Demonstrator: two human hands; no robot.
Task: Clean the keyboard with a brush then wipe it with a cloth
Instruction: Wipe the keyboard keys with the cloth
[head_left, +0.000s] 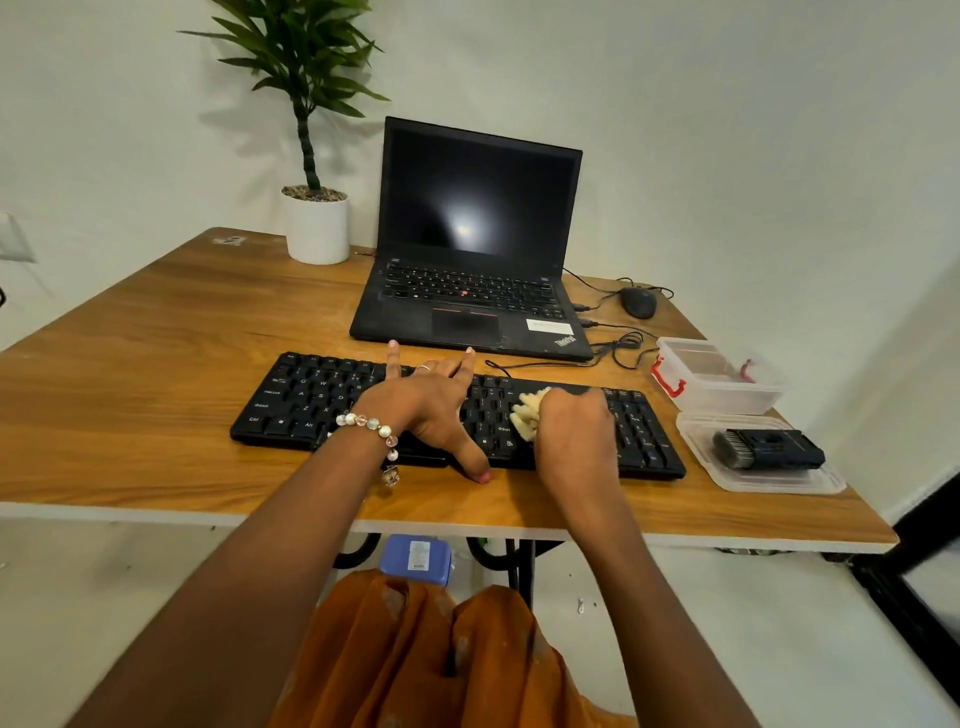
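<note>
A black keyboard (306, 400) lies across the front of the wooden table (156, 332). My left hand (431, 400) rests spread over its middle, fingers straight toward the far edge and thumb at the near edge. My right hand (571, 421) grips a bunched cream cloth (527, 413) and presses it on the keys right of centre. The black brush (769, 449) lies on a clear plastic lid (821, 480) to the right of the keyboard, away from both hands.
An open black laptop (467, 291) stands just behind the keyboard. Its cables (618, 353) run to a mouse (638, 302) at the back right. A clear box with red clips (722, 384) sits right of the keyboard. A potted plant (317, 223) stands at the back.
</note>
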